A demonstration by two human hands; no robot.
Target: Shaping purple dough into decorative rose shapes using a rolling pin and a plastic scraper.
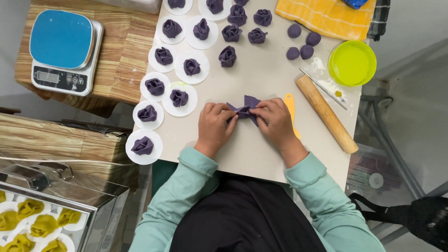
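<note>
Head view: left hand (214, 125) and right hand (276, 122) fingers seemingly pinch purple dough (246, 108).

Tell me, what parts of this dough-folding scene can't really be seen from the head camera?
- Middle of the purple dough piece: covered by the left hand and right hand.
- Orange scraper: mostly under the right hand.
- Blue object: cut by the top edge.
- Scale display: too small.

A single head-worn camera is looking almost straight down, from fairly close, onto the pale work board (261, 154). The board is filling the middle of the frame, with the wearer's lap showing just below its near edge.
</note>
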